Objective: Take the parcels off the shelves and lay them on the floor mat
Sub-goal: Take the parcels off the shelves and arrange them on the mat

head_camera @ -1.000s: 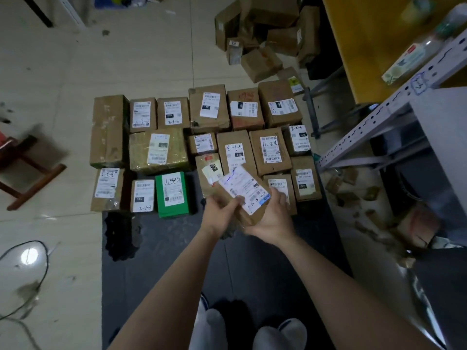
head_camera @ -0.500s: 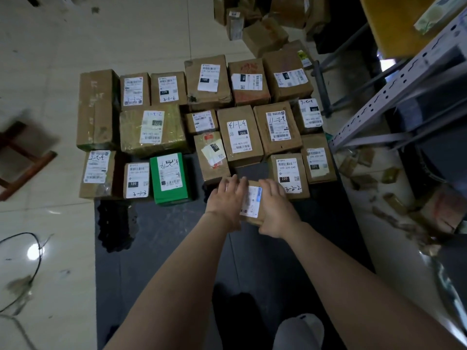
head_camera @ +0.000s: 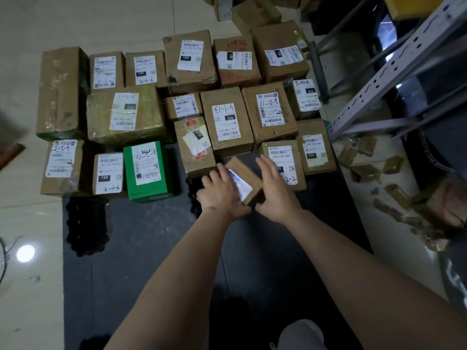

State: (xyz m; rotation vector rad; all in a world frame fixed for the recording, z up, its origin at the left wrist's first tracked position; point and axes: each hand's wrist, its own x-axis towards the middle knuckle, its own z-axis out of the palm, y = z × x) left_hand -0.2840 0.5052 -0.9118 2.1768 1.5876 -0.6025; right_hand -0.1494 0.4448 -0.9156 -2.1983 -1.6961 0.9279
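Nearest us, a pale knee or shoe [head_camera: 300, 334] shows at the bottom edge, over the dark mat [head_camera: 151, 261]. Both our forearms reach forward above it.

Our left hand [head_camera: 222, 198] lies on the near left side of a small brown parcel [head_camera: 246, 170], with its fingers [head_camera: 223, 173] nearly straight over the white label. Our right hand [head_camera: 276, 190] lies flat against the parcel's right edge, its fingers [head_camera: 265, 164] straight and together. Neither hand curls round the parcel: both are open and press it between them.

The parcel sits skewed at the front of the laid-out rows, low over the mat. It is between a taped box [head_camera: 195, 147] with peeling stickers and a box marked 2-2 [head_camera: 285, 157], which our right hand partly covers. We cannot tell whether its underside rests fully on the mat.

Left of our hands stands a green box [head_camera: 147, 170], and beside that a box marked 3-1-3 [head_camera: 107, 174]. A black lumpy thing [head_camera: 87, 223] lies at the mat's left edge, too dark to make out.

Beyond, rows of labelled brown boxes [head_camera: 227, 122] lie close together, the leftmost of them off the mat on the pale tiled floor [head_camera: 30, 286]. To the right, brown scraps [head_camera: 366, 171] litter the floor below a grey metal rack [head_camera: 394, 69]. More boxes [head_camera: 252, 11] are heaped at the top edge.
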